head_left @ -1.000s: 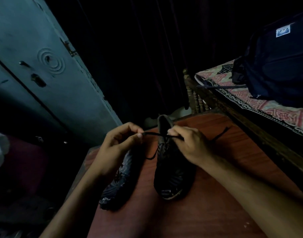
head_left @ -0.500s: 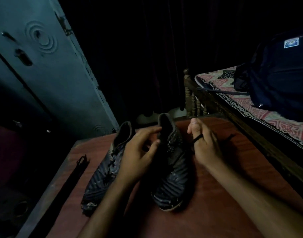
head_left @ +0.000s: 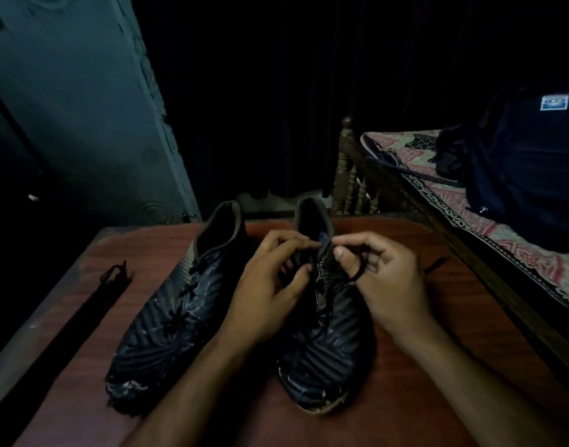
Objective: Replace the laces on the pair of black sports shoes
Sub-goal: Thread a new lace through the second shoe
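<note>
**Lace ends brought together over the right-hand shoe**

Both hands, spread apart half a second ago, are now closed in over the top eyelets of the right-hand shoe (head_left: 325,321) on the red table (head_left: 470,317). A loop of black lace (head_left: 357,275) is hooked round the curled fingers of the right hand (head_left: 386,279). The left hand (head_left: 270,285) is curled at the tongue; its pinch cannot be confirmed. A knot seems to be starting. The left-hand shoe (head_left: 180,304) lies alongside, laced.
</note>
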`<state>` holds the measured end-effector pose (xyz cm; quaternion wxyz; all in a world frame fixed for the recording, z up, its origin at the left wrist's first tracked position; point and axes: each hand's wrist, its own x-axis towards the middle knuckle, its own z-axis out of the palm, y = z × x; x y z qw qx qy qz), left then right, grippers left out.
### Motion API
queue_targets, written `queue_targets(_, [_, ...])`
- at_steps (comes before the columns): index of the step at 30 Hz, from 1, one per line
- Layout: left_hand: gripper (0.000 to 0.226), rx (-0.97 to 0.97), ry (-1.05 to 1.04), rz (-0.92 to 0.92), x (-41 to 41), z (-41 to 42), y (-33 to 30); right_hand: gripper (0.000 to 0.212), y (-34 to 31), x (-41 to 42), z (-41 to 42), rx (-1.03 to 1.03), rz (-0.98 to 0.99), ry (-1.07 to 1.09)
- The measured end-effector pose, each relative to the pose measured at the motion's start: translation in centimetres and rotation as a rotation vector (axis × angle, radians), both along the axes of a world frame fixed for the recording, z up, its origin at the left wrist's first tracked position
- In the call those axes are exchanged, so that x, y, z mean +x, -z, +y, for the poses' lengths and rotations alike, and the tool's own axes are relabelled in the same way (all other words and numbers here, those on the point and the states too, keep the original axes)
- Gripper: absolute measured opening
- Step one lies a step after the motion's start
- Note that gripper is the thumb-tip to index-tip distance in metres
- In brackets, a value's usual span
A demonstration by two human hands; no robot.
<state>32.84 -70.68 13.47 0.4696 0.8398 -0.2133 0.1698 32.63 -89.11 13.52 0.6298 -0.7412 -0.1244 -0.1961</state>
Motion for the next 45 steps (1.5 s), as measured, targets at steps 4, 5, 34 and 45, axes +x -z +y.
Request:
queue_targets(4, [0.027, -0.025, 0.003, 0.028, -0.1, 0.0, 0.0, 0.018, -0.3, 0.0, -0.1, -0.041, -0.082, 0.009])
queue_targets(5, [0.027, -0.035, 0.005, 0.039, -0.2, 0.0, 0.0, 0.017, -0.4, 0.0, -0.2, -0.073, -0.112, 0.027])
queue_targets(34, [0.017, -0.156, -0.037, 0.109, -0.6, -0.9, -0.1, 0.032, -0.9, -0.3, -0.4, -0.085, 0.006, -0.042])
queue_targets(45, [0.009, -0.091, -0.135, 0.081, -1.3, -1.6, -0.3, 0.009, -0.7, 0.2, -0.9, -0.194, -0.027, -0.041])
